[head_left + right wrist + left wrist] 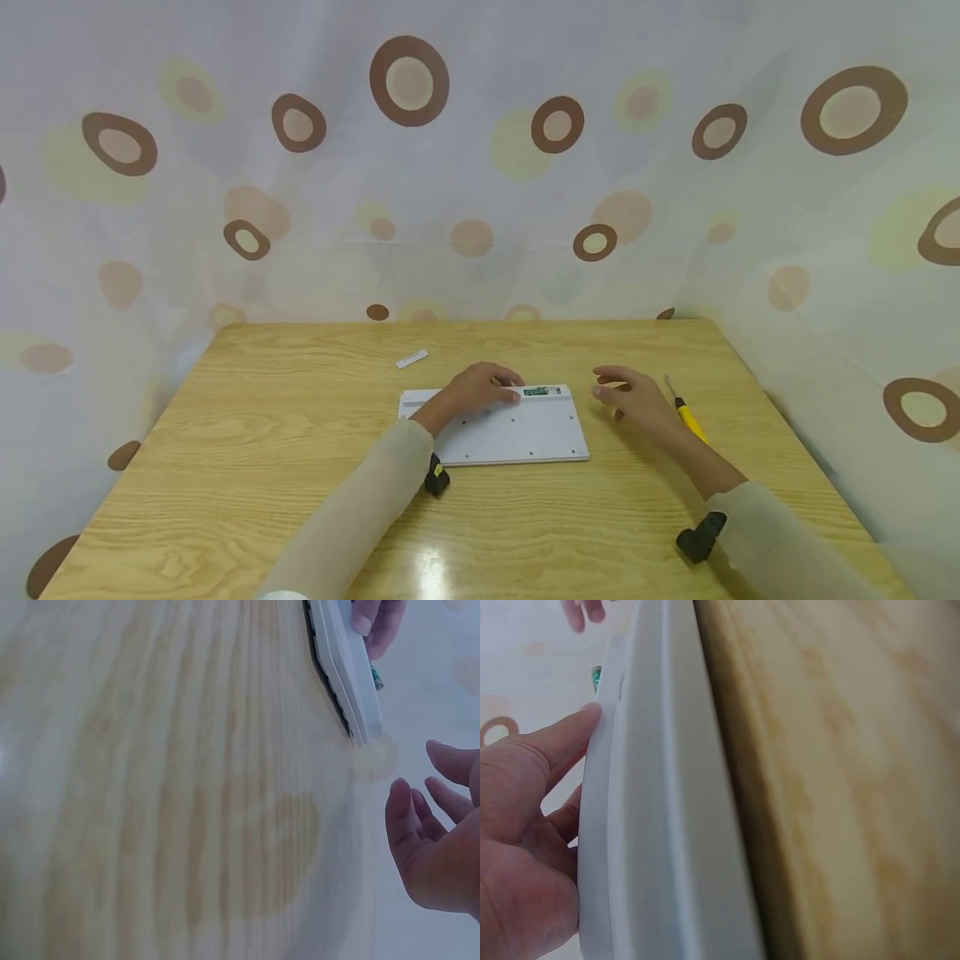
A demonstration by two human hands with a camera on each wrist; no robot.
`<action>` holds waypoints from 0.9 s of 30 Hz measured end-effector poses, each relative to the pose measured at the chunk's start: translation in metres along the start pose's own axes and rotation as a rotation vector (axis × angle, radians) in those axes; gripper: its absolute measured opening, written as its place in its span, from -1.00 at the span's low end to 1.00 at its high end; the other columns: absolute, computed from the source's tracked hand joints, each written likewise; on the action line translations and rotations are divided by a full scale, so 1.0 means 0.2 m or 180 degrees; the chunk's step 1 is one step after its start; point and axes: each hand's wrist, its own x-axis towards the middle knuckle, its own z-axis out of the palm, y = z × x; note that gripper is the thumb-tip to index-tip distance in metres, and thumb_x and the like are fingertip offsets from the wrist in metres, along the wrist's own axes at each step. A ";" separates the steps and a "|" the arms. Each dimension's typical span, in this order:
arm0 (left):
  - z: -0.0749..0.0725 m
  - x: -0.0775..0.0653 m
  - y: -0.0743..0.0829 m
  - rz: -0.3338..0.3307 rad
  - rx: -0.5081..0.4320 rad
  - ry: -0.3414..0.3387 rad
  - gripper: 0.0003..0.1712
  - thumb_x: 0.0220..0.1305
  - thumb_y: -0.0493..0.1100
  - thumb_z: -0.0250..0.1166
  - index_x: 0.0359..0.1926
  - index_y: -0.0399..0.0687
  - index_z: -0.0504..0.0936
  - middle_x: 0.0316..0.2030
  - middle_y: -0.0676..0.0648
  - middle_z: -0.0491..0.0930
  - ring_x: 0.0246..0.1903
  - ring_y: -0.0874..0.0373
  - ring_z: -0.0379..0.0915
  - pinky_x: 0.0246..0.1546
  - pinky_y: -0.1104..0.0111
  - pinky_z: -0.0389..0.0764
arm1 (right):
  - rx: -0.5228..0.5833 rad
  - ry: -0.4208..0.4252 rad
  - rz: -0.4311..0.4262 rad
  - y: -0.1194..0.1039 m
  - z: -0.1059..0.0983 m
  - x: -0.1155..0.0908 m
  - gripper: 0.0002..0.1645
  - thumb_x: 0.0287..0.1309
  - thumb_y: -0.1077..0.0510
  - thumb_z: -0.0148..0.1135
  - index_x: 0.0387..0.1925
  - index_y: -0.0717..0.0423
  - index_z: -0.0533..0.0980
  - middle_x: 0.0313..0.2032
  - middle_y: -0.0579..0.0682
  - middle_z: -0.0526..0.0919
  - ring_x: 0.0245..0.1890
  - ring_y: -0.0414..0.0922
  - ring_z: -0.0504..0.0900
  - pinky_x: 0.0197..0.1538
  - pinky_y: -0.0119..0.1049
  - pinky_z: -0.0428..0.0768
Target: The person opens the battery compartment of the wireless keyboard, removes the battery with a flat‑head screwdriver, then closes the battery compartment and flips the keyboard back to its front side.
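Observation:
A white keyboard (517, 433) lies with its underside up on the table; its keys show along the lower edge in the right wrist view. At its far edge is an open slot with a green battery (536, 391), whose end sticks up in the left wrist view. My left hand (480, 387) grips the keyboard's raised far edge, thumb on the near side beside the battery and fingers over the back. To the right of the keyboard, my right hand (637, 404) is held in the air, fingers loosely bent and holding nothing.
A small white strip (412, 359), like a battery cover, lies behind the keyboard to the left. A screwdriver (690, 419) with a yellow handle lies beyond my right hand. Patterned curtains (480, 167) hang behind the wooden table (285, 417) and at its sides.

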 end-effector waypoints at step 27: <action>0.02 0.02 0.03 0.0094 0.0065 0.0079 -0.67 0.38 -0.06 0.33 0.13 0.07 0.69 0.01 0.02 0.65 -0.07 0.19 0.52 -0.02 0.24 0.53 | -0.0198 -0.0332 0.0194 -0.06 0.20 0.19 -0.60 0.31 0.20 0.29 0.14 0.25 0.59 -0.07 0.19 0.65 -0.35 -0.09 0.57 -0.30 -0.25 0.56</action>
